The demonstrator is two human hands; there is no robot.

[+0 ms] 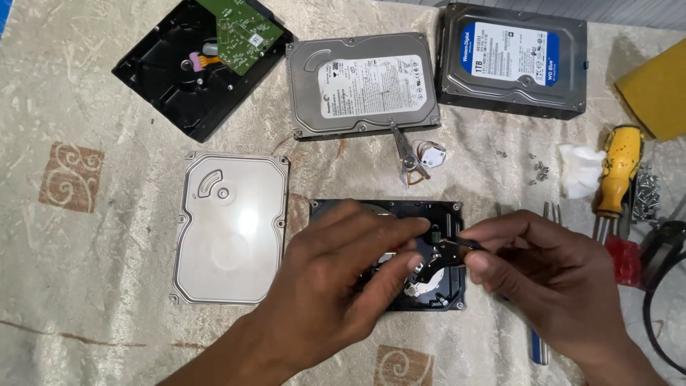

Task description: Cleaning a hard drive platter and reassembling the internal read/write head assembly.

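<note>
An opened black hard drive (449,214) lies on the cloth-covered table in front of me. My left hand (336,275) rests over its platter area, fingers curled, thumb and forefinger touching the metal parts inside. My right hand (550,268) pinches a thin dark tool (468,245) whose tip meets a black curved bracket (437,266) at the drive's corner. The drive's removed silver lid (230,229) lies flat to the left.
At the back lie a black drive shell with a green circuit board (239,32), a silver drive (361,86) and a blue-labelled drive (511,57). Loose small parts (418,157), screws (539,170), a yellow-handled screwdriver (618,168) and a white tissue (580,168) sit to the right.
</note>
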